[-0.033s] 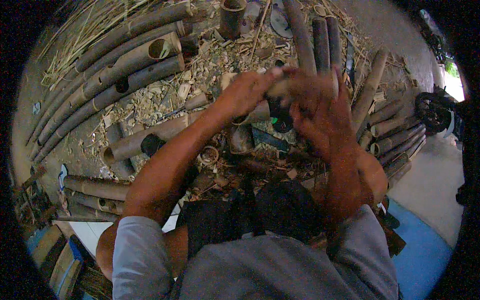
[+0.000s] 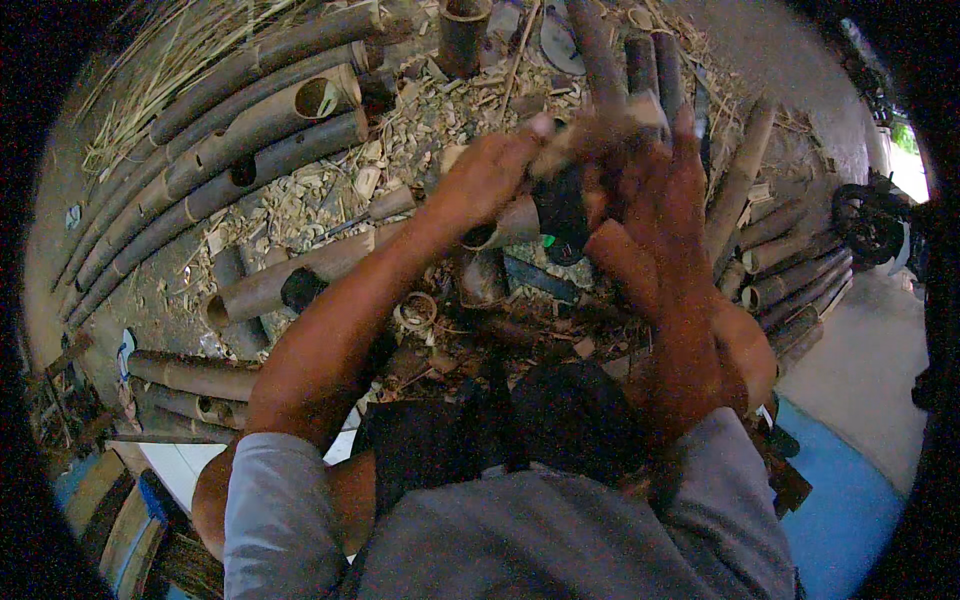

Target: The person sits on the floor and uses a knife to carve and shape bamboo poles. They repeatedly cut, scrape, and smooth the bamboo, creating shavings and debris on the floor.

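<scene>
Between my hands is a short brown bamboo piece [image 2: 590, 145], blurred by motion, with a paler end at its upper right. The fingers of my left hand [image 2: 490, 175] are closed at its left end, the thumb pointing up. My right hand [image 2: 650, 195] is at its right part, one finger stretched upward along it; its other fingers are smeared. Beneath my hands lies a bamboo pole [image 2: 345, 255] with a dark hole in its side. A black object [image 2: 563, 215] is under the held piece. Below it rests a flat blue-grey blade [image 2: 540, 278].
Wood chips [image 2: 330, 185] cover the ground. Long bamboo poles with cut holes [image 2: 215, 150] lie at the left, more bamboo [image 2: 790, 260] at the right. A bamboo tube [image 2: 463, 40] stands at the far side. A wooden-handled tool [image 2: 390, 204] and a bamboo ring [image 2: 416, 310] lie near my left forearm.
The bamboo piece has tilted, its right end now higher. My right hand has turned slightly with it; my left hand has shifted a little.
</scene>
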The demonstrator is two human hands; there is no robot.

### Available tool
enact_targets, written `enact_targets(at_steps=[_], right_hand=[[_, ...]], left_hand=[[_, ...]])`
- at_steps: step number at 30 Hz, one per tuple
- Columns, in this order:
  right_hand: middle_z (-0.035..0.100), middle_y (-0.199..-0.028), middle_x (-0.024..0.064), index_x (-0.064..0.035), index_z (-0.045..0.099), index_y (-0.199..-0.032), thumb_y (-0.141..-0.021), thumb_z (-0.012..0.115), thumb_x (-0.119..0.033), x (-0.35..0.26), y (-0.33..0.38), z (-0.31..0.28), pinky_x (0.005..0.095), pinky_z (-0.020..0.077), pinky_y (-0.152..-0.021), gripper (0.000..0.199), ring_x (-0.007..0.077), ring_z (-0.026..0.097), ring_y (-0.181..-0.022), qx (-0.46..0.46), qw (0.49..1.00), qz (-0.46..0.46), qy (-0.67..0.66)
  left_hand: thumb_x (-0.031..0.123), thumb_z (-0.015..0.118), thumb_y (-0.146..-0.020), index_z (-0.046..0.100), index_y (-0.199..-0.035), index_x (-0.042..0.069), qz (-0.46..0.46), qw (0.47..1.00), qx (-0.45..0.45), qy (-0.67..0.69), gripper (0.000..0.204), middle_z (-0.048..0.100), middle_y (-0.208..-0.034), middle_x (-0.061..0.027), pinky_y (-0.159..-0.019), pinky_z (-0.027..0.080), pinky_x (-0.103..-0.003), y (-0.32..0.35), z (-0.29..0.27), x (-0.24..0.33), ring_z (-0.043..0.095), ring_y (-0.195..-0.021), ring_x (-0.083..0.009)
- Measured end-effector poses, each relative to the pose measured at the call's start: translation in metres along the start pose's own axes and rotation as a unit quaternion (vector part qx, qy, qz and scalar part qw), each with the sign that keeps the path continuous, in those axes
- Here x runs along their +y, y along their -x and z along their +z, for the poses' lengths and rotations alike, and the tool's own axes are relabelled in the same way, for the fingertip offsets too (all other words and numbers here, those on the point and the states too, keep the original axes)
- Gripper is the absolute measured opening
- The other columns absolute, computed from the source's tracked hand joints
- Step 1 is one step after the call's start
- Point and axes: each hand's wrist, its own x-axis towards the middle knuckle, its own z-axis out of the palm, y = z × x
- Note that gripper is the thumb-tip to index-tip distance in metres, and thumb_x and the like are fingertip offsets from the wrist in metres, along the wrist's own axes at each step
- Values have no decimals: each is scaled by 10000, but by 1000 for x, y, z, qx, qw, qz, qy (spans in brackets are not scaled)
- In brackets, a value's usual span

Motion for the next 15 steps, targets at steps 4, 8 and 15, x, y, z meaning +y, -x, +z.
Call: enact_targets(at_steps=[4, 8, 15], right_hand=[[668, -957, 64, -21, 644, -1168, -971, 694, -456, 15, -79, 22, 358, 494, -769, 480, 161, 605, -827, 162, 975, -41, -149], [643, -879, 52, -24, 643, -1018, -929, 717, -336, 70, -134, 80, 347, 487, -679, 332, 144, 576, -745, 338, 922, -82, -172], [557, -691, 26, -40, 573, -822, -895, 693, -200, 105, -165, 106, 327, 417, -463, 213, 147, 498, -531, 345, 909, -17, -235]], left_hand=[[731, 264, -1035, 673, -854, -48, -126, 989, 77, 26, 898, 673, -758, -215, -759, 488, -494, -4, 5, -20, 649, -752, -369], [808, 198, -989, 712, -976, -69, -220, 972, 85, 0, 1016, 695, -912, -316, -902, 486, -513, -20, 19, -72, 681, -933, -432], [792, 186, -999, 693, -959, -73, -277, 960, 29, -14, 1003, 683, -899, -317, -860, 489, -550, -19, 12, -131, 668, -862, -433]])
